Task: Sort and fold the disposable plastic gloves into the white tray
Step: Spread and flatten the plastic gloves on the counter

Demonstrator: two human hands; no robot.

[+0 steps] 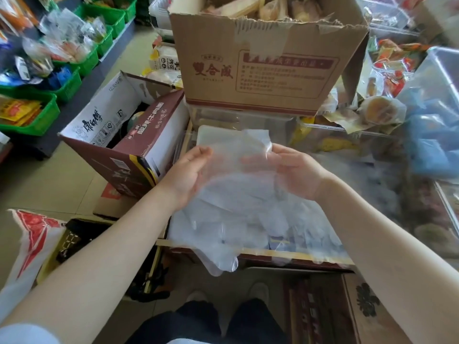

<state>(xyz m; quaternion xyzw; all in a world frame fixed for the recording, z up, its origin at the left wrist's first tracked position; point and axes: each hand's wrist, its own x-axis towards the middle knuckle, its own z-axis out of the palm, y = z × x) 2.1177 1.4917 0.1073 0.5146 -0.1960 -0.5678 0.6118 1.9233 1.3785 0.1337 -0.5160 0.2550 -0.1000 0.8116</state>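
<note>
A clear disposable plastic glove (238, 155) is stretched between both hands at mid-frame. My left hand (188, 175) pinches its left edge, and my right hand (290, 170) grips its right side, partly seen through the film. Just behind the glove lies the white tray (211, 134), its near part veiled by the plastic. Below my hands a loose pile of clear gloves (248, 224) spreads over a box top, one hanging over the front edge.
A tall taped cardboard box (268, 60) stands right behind the tray. An open brown-and-white carton (129, 135) sits to the left, green baskets (37, 112) of snacks beyond it. Clear bins (437, 115) with packets crowd the right. My feet are below.
</note>
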